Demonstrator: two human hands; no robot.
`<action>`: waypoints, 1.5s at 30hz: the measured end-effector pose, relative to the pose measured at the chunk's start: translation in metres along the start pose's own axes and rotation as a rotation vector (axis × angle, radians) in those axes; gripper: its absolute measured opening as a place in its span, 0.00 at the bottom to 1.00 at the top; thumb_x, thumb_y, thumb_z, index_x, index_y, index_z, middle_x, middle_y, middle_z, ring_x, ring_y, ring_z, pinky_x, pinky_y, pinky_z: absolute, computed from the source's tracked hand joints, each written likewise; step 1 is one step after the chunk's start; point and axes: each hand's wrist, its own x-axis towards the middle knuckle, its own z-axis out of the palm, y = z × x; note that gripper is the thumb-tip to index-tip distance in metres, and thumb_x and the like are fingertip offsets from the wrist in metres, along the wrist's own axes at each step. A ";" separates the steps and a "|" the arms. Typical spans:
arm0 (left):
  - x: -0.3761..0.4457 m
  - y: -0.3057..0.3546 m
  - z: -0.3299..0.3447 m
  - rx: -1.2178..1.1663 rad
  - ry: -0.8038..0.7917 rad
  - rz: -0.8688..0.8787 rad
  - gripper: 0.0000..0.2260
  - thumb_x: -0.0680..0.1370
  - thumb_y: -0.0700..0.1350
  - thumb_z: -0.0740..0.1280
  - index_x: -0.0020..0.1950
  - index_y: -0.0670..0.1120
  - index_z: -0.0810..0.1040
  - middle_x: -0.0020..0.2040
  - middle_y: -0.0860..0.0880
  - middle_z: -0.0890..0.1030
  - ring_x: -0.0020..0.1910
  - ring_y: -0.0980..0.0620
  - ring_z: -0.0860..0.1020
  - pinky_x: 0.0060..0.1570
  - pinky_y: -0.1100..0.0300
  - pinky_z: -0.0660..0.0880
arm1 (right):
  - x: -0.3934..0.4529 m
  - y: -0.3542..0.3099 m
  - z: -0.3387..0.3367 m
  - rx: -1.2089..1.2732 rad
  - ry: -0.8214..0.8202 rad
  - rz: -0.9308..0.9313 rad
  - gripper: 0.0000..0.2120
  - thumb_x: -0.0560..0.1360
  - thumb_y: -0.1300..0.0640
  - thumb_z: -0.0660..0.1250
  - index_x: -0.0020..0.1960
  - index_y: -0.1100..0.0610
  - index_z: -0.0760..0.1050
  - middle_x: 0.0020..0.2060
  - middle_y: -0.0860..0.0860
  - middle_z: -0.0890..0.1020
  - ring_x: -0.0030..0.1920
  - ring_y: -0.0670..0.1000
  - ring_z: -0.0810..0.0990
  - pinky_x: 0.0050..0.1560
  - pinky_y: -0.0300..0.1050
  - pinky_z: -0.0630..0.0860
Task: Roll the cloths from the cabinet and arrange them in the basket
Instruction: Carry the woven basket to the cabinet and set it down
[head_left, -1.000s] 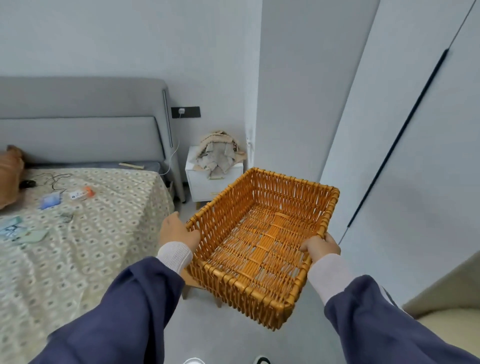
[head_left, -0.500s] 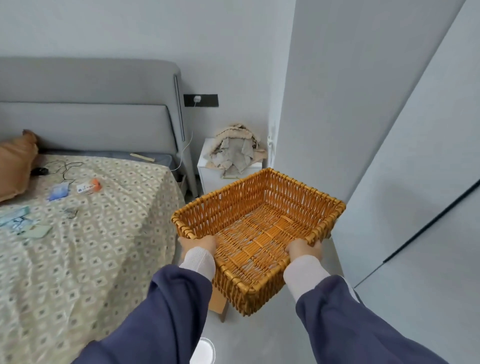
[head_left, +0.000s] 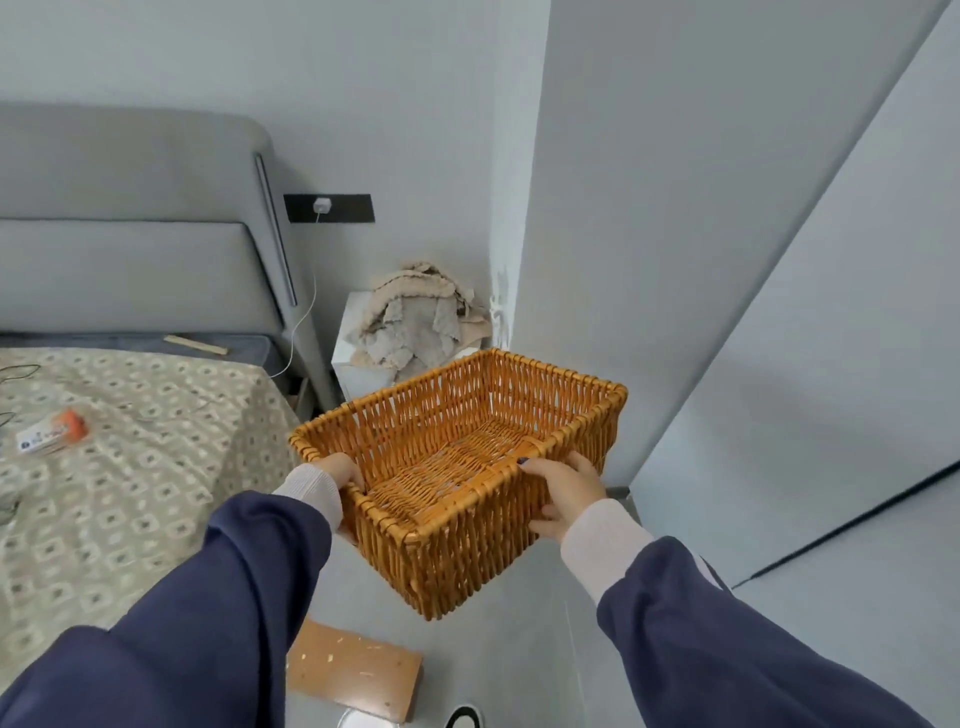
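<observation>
Basket: the rectangular orange-brown wicker basket (head_left: 467, 467) was held in the air above the grey floor, tilted slightly, with nothing in it — only its woven bottom showed.
Left hand (head_left: 340, 475): curled over the near-left rim, mostly hidden behind the wall.
Right hand (head_left: 563, 486): clasped the right wall, thumb on the rim.
Cloths: a heap of beige and grey cloths (head_left: 415, 325) lay on the white bedside cabinet (head_left: 349, 338), its lower part hidden by the basket.
Cut off: a brown wooden board (head_left: 353, 670) lay on the floor — partly hidden by the sleeve.
</observation>
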 end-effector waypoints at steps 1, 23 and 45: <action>0.008 0.011 -0.002 0.026 0.007 -0.014 0.31 0.75 0.27 0.58 0.77 0.41 0.55 0.55 0.32 0.73 0.59 0.24 0.73 0.55 0.25 0.70 | 0.011 -0.010 0.005 -0.048 -0.012 -0.024 0.44 0.71 0.60 0.74 0.77 0.42 0.52 0.75 0.53 0.61 0.71 0.64 0.64 0.65 0.65 0.69; 0.171 0.193 -0.087 0.240 0.258 0.004 0.28 0.69 0.28 0.67 0.70 0.34 0.69 0.63 0.37 0.75 0.61 0.35 0.75 0.52 0.52 0.74 | 0.199 -0.123 0.155 -1.416 -0.818 -0.844 0.09 0.78 0.54 0.66 0.58 0.51 0.78 0.54 0.47 0.80 0.55 0.48 0.76 0.57 0.42 0.72; 0.298 0.309 -0.090 0.368 0.131 0.006 0.23 0.76 0.34 0.64 0.71 0.34 0.67 0.68 0.35 0.72 0.67 0.36 0.72 0.66 0.49 0.71 | 0.322 -0.172 0.243 -1.348 -0.793 -0.599 0.13 0.78 0.54 0.66 0.61 0.43 0.77 0.53 0.35 0.78 0.55 0.36 0.75 0.61 0.39 0.71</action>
